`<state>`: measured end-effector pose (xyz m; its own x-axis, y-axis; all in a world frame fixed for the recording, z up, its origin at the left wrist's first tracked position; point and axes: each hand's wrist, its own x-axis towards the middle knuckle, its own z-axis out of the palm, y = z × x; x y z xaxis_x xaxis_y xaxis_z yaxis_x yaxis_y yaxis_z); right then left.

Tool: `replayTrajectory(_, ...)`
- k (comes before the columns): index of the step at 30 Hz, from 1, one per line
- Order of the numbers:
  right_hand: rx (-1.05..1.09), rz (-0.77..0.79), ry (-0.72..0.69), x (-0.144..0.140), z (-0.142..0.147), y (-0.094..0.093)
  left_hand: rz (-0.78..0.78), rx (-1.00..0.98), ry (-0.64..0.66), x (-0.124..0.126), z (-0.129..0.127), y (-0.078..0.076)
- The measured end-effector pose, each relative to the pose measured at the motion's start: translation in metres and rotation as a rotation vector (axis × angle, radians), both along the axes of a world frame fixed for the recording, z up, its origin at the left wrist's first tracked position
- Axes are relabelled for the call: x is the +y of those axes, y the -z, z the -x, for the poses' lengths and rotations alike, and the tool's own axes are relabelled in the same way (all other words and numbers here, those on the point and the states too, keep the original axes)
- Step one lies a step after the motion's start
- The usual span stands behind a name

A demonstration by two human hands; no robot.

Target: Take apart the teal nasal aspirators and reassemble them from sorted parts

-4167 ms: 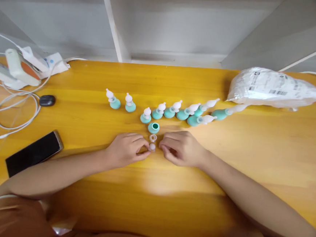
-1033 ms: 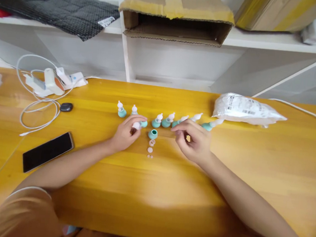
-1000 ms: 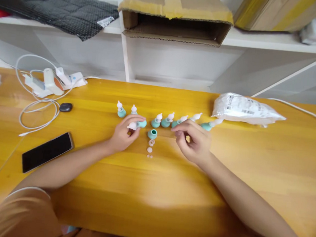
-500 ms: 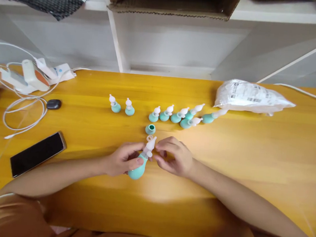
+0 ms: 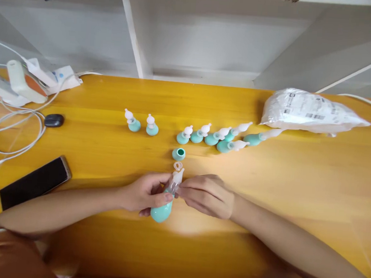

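My left hand (image 5: 149,194) is wrapped round a nasal aspirator (image 5: 161,211) with a teal bulb and a clear, white-tipped nozzle, tilted up and away from me. At the side of its clear neck, the fingers of my right hand (image 5: 208,195) are pinched together. They cover the spot where a small white round piece showed. Just beyond the nozzle tip lies a clear ring-shaped piece (image 5: 178,166). Behind that stands a lone teal bulb (image 5: 178,154), its dark opening facing up.
Several assembled nasal aspirators (image 5: 211,138) stand or lean in a group behind, with two more (image 5: 152,128) to their left. A white plastic bag (image 5: 312,111) lies back right. A phone (image 5: 36,183), a mouse (image 5: 54,120) and a cabled power strip (image 5: 65,78) occupy the left.
My right hand has closed in, its parted fingers now pinched against the aspirator's neck, hiding the small white piece. My left hand keeps its hold. The camera view has tilted down slightly.
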<state>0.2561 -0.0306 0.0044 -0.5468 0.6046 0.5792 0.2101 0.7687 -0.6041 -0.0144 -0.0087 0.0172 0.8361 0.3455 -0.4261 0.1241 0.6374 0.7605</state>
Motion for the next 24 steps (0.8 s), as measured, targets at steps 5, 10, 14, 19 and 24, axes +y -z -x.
replayTrajectory(5, 0.077, 0.136, -0.002, -0.001, 0.005, 0.002, -0.015, -0.003, 0.032, 0.000, -0.001, 0.001)
replayTrajectory(10, 0.116, 0.216, 0.041, -0.002, 0.010, -0.013, 0.011, -0.043, 0.048, 0.000, -0.001, 0.004)
replayTrajectory(14, 0.106, 0.407, 0.097, 0.005, 0.004, -0.046, -0.037, -0.084, 0.092, 0.005, 0.000, 0.007)
replayTrajectory(19, -0.163, 0.462, 0.218, 0.019, -0.006, -0.064, -0.324, -0.248, 0.190, 0.011, -0.002, 0.006)
replayTrajectory(24, -0.429, 0.571, 0.123, 0.017, -0.006, -0.030, -0.319, -0.309, 0.189, 0.010, -0.004, 0.006)
